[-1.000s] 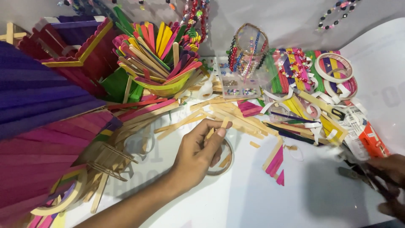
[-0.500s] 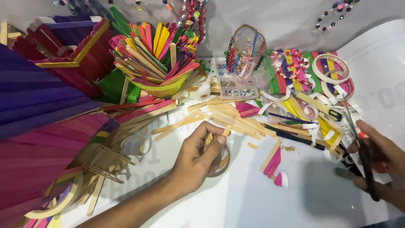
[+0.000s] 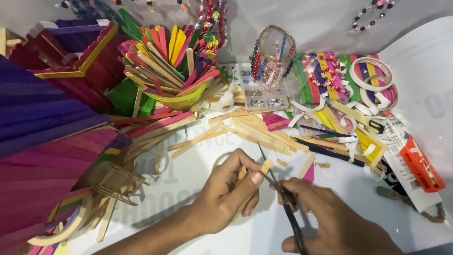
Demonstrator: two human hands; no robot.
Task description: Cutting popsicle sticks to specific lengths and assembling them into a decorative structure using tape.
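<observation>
worktop (image 3: 198, 198): white, carrying everything; faint grey printing shows through its surface, crowded at the back and left, barer near the hands.
fan of sticks (image 3: 42, 156): purple above, magenta below, spread wide along the left edge.
green bowl (image 3: 181, 98): stands at back centre, stuffed with upright coloured craft sticks.
loose sticks (image 3: 250, 130): plain wood, strewn flat just beyond the hands, mostly running left to right.
red package (image 3: 421, 163): flat, oblong, red and white with a barcoded label, lying at the right edge, long side running toward the near right corner.
tape rolls (image 3: 373, 78): white rings at back right, resting on striped stick panels.
bead box (image 3: 258, 97): clear, compartmented, behind the loose sticks.
left hand (image 3: 226, 196): its grip is clenched on the wooden stick, thumb pressing the upper end against the fingers.
right hand (image 3: 330, 222): its grip is closed through the handles of the scissors.
scissors (image 3: 278, 189): dark, blades parted only slightly and pointing away and to the left, tip past the stick.
wooden stick (image 3: 265, 166): short, plain, long axis slanting up to the right; its free end sits right against the blades, just left of them, so the right hand is the nearer cutter and the left the holder.
</observation>
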